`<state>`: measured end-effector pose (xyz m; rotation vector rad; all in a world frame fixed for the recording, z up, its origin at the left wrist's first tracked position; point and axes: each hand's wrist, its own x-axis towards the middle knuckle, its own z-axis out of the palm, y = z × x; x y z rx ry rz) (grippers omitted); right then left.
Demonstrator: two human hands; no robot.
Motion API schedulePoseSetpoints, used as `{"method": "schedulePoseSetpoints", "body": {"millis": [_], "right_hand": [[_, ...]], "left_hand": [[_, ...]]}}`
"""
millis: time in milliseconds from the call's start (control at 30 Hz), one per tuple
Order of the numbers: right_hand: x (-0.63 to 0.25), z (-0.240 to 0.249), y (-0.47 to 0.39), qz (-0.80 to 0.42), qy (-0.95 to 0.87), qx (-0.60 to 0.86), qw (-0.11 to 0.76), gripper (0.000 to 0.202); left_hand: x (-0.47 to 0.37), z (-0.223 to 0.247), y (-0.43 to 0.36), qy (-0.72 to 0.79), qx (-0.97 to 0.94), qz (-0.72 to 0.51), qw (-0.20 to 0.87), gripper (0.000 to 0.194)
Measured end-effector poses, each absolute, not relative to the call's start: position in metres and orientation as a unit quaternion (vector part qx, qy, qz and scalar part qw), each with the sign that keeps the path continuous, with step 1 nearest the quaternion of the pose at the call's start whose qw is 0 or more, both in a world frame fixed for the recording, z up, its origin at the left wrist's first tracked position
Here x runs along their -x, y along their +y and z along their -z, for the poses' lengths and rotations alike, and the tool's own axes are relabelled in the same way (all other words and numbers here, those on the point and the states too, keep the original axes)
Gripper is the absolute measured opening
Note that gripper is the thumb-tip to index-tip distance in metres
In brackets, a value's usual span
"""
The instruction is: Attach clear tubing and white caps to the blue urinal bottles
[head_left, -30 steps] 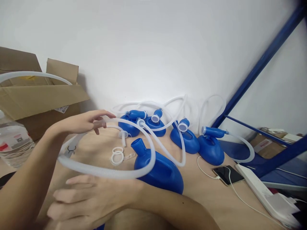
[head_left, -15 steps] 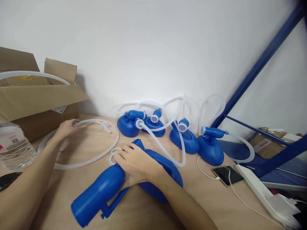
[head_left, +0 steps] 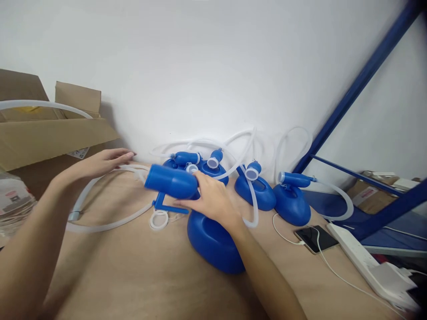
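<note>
My right hand (head_left: 213,195) is wrapped round the neck of a blue urinal bottle (head_left: 216,249). Its wide tubular mouth (head_left: 170,181) points left, above the table, and a flat blue arm hangs beneath. A white ring cap (head_left: 159,219) lies below that mouth. Over the back left of the table, my left hand (head_left: 108,161) is open, fingers stretched out to the right, with nothing visible in it. Below it curves a loose clear hose (head_left: 113,227) with a white connector near its far end. Whether the left fingers touch the hose is unclear.
Several more blue urinal bottles (head_left: 255,191) with clear hoses stand along the wall. An open cardboard box (head_left: 60,138) and a plastic bottle (head_left: 15,204) are at left. At right lie a phone (head_left: 316,240) on a cable and a power strip (head_left: 358,262), beside a blue rack.
My right hand has swung the bottle's mouth up and away from me, and its base has shifted. My left hand has let go of the hose and lifted slightly.
</note>
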<state>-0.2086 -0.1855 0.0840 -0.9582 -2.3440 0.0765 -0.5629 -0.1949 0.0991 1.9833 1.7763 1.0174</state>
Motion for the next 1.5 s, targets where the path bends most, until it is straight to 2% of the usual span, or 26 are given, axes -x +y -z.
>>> {"method": "schedulePoseSetpoints", "body": {"millis": [67, 133, 200, 367, 500, 567, 667, 733, 967, 1033, 1133, 1167, 1267, 1367, 1500], "right_hand": [[0.205, -0.089, -0.187, -0.055, -0.855, 0.41, 0.313, 0.067], [0.203, -0.092, -0.188, -0.072, -0.838, 0.439, 0.316, 0.066], [0.202, -0.093, -0.188, -0.087, -0.828, 0.453, 0.318, 0.066], [0.199, -0.087, -0.185, -0.119, -0.842, 0.429, 0.305, 0.072], [0.175, -0.081, -0.183, -0.19, -0.849, 0.384, 0.309, 0.103], [0.153, -0.078, -0.184, -0.224, -0.853, 0.38, 0.279, 0.109], [0.119, -0.068, -0.187, -0.253, -0.876, 0.362, 0.195, 0.094], [0.105, -0.056, -0.19, -0.252, -0.883, 0.354, 0.178, 0.079], [0.097, -0.009, -0.193, -0.213, -0.845, 0.365, 0.327, 0.037], [0.097, -0.002, -0.192, -0.224, -0.834, 0.364, 0.35, 0.045], [0.096, 0.002, -0.193, -0.263, -0.815, 0.362, 0.368, 0.082], [0.096, 0.003, -0.194, -0.268, -0.812, 0.363, 0.371, 0.086], [0.095, 0.005, -0.195, -0.223, -0.827, 0.359, 0.371, 0.07], [0.092, 0.006, -0.195, -0.168, -0.853, 0.349, 0.351, 0.051], [0.09, 0.01, -0.191, -0.167, -0.858, 0.343, 0.343, 0.043]], "left_hand": [[0.534, -0.114, -0.208, 0.546, -0.716, -0.329, 0.284, 0.07], [0.505, -0.121, -0.218, 0.495, -0.754, -0.294, 0.317, 0.077], [0.482, -0.121, -0.224, 0.489, -0.763, -0.303, 0.294, 0.079], [0.453, -0.116, -0.224, 0.48, -0.744, -0.382, 0.265, 0.069], [0.445, -0.12, -0.228, 0.495, -0.753, -0.36, 0.242, 0.058], [0.438, -0.121, -0.234, 0.489, -0.768, -0.341, 0.234, 0.057], [0.418, -0.114, -0.24, 0.461, -0.8, -0.321, 0.211, 0.06], [0.401, -0.104, -0.24, 0.439, -0.826, -0.306, 0.175, 0.061], [0.357, -0.051, -0.224, 0.422, -0.86, -0.284, 0.043, 0.048], [0.353, -0.039, -0.22, 0.454, -0.842, -0.289, 0.03, 0.048], [0.344, -0.022, -0.219, 0.497, -0.814, -0.3, -0.003, 0.055], [0.339, -0.018, -0.219, 0.51, -0.807, -0.297, -0.018, 0.06], [0.328, -0.009, -0.217, 0.522, -0.805, -0.275, -0.063, 0.069], [0.327, -0.006, -0.209, 0.497, -0.82, -0.271, -0.086, 0.068], [0.331, 0.002, -0.199, 0.437, -0.821, -0.354, -0.1, 0.066]]}}
